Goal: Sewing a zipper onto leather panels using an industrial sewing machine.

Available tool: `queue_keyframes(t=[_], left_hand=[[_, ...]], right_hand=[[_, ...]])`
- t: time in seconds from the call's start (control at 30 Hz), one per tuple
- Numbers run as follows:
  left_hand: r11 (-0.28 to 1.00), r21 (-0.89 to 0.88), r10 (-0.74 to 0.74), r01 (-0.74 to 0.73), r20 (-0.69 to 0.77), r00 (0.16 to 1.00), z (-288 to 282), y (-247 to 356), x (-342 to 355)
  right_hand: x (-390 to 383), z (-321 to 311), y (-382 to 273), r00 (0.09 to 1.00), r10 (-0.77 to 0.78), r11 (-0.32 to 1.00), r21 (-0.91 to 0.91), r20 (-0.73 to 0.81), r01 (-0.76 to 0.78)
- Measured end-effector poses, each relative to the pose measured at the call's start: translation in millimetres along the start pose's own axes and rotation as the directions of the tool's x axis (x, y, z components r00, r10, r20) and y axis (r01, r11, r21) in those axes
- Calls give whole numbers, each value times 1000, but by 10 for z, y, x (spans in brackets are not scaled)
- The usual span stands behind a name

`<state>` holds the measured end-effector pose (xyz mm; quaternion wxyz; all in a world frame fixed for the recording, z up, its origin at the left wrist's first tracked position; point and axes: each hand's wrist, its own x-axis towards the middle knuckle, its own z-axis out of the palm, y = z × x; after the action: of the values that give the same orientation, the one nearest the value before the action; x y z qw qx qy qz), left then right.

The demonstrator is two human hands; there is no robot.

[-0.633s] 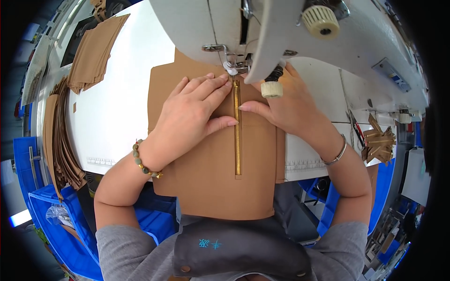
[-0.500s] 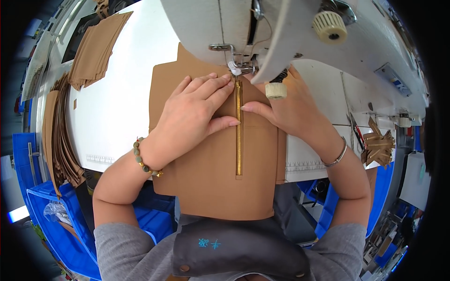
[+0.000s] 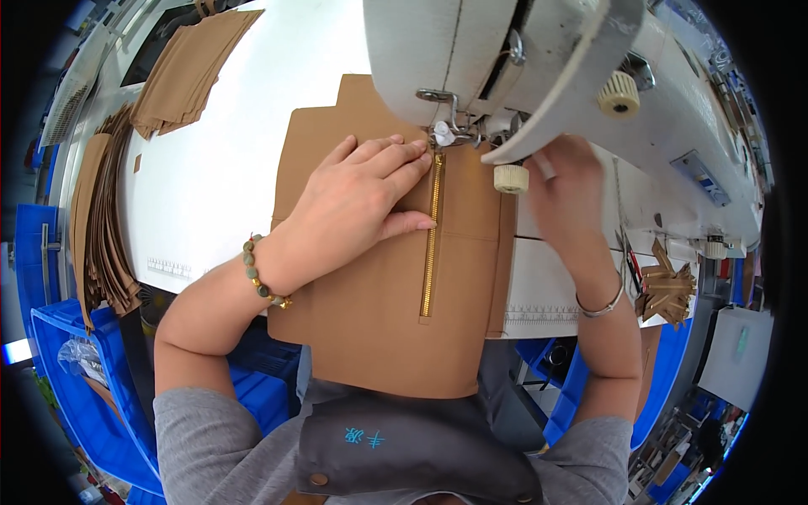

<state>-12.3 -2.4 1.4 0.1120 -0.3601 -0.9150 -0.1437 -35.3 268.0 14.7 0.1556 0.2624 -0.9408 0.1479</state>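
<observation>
A brown panel [image 3: 379,337] with a long gold zipper [image 3: 432,252] lies under the presser foot [image 3: 444,131] of a white sewing machine [image 3: 421,50]. My left hand [image 3: 358,202] rests open on the panel, fingertips beside the zipper's top end near the foot and thumb at its left edge. My right hand [image 3: 566,189] is raised right of the panel at the machine head, behind and beside a cream knob [image 3: 510,178]. It is blurred, and its fingertips are partly hidden, so I cannot tell what it touches or holds.
Stacks of brown pieces [image 3: 181,67] and longer strips [image 3: 105,219] lie on the white table's [image 3: 219,151] left side. At right are scissors [image 3: 631,269] and a bundle of brown scraps [image 3: 669,286]. Blue bins [image 3: 67,328] flank me below the table edge.
My right hand has left the panel beside the zipper and moved right, up at the machine head. My left hand stays on the panel. The whole view has shifted slightly.
</observation>
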Motion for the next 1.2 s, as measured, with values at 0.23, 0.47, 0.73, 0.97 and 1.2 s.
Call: queue_keyframes(t=[0.23, 0.47, 0.73, 0.97, 1.2], left_hand=[[1000, -9, -20, 21, 23, 1000, 17, -2, -18], [1000, 25, -14, 13, 21, 1000, 28, 12, -41], [998, 64, -13, 12, 22, 1000, 40, 32, -62], [998, 3, 58, -58, -8, 998, 29, 82, -120], [997, -17, 70, -70, -7, 998, -3, 95, -101]], right_hand=[[71, -33, 35, 925, 114, 953, 304, -364, 2], [48, -26, 51, 928, 123, 939, 343, -353, 6], [-107, 198, -74, 993, -106, 976, 185, -61, 116], [-180, 296, -248, 953, -301, 953, -9, 23, 302], [-153, 289, -198, 964, -265, 962, -52, 29, 266]])
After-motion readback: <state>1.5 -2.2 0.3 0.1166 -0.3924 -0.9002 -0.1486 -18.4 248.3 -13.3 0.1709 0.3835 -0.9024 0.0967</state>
